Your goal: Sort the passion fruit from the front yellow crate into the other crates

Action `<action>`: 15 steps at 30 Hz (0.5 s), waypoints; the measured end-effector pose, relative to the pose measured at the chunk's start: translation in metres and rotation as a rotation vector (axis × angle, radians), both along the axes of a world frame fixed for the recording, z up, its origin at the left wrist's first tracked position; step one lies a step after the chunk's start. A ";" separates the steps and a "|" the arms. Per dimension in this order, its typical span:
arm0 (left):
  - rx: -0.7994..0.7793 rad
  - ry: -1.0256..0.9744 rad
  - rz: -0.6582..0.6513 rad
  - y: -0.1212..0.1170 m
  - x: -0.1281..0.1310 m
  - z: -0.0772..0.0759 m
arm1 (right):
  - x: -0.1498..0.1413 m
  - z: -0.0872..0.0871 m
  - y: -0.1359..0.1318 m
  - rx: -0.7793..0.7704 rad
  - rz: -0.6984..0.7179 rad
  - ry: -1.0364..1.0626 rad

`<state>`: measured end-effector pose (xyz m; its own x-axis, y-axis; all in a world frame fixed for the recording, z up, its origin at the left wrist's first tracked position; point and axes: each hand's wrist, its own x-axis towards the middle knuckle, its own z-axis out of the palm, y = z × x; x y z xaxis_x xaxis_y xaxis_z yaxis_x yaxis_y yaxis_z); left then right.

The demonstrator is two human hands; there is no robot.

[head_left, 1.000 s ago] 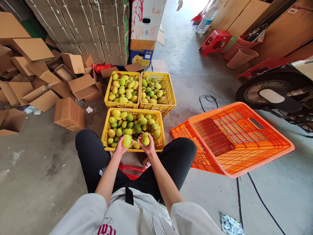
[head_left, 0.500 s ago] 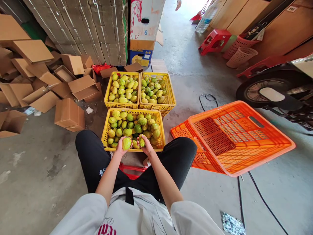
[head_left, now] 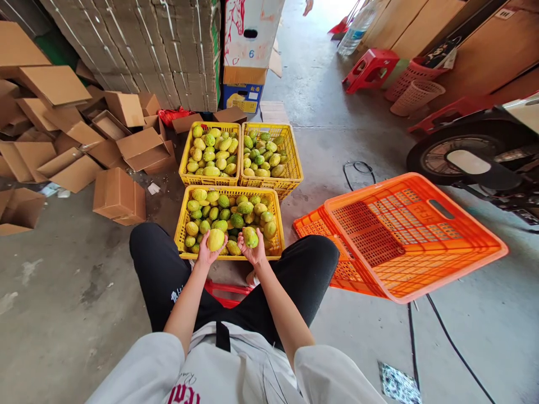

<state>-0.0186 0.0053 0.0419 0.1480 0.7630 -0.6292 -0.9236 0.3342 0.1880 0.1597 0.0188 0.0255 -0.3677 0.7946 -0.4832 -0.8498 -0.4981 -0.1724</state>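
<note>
My left hand is closed round a yellow oval fruit, which looks like a passion fruit or small melon. A greener, yellow-patched fruit sits in my right hand, the fingers curled about it. Both hands are held over the near edge of a yellow plastic crate, between my knees. Many green and yellow fruits of the same kind fill that crate. Two more yellow crates, the back left one and the back right one, hold similar fruits just beyond.
An orange basket lies tipped beside my right knee. Cardboard boxes are heaped at the left, before a tall carton stack. Further right are a red stool, a motorbike wheel and a black cable.
Both fruits have been turned in my hands and show other sides. My right hand has moved slightly right and up, its fruit now more exposed; my left has shifted slightly left.
</note>
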 end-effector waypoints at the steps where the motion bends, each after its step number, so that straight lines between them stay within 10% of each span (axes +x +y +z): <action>1: 0.027 -0.012 -0.006 -0.001 0.000 -0.002 | 0.001 -0.001 -0.001 0.006 -0.011 0.022; 15: -0.057 0.193 -0.260 -0.002 0.006 -0.019 | -0.005 -0.015 -0.001 0.059 -0.008 -0.246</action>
